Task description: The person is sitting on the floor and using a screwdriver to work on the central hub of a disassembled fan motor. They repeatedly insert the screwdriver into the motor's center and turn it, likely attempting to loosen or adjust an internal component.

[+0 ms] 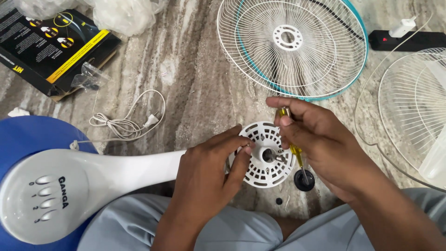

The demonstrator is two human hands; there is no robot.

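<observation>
A white fan body with a row of buttons lies across my lap. Its round, slotted motor face points up, with a metal shaft at the middle. My left hand rests on the motor's left rim, fingertips pinching something small that I cannot make out. My right hand grips a yellow-handled screwdriver, held upright at the motor face's right edge. A black round knob lies on the floor just below the screwdriver.
A white wire fan guard with a teal rim lies on the marble floor ahead. A second guard sits right. A black power strip, coiled white cord, black carton and plastic bags surround.
</observation>
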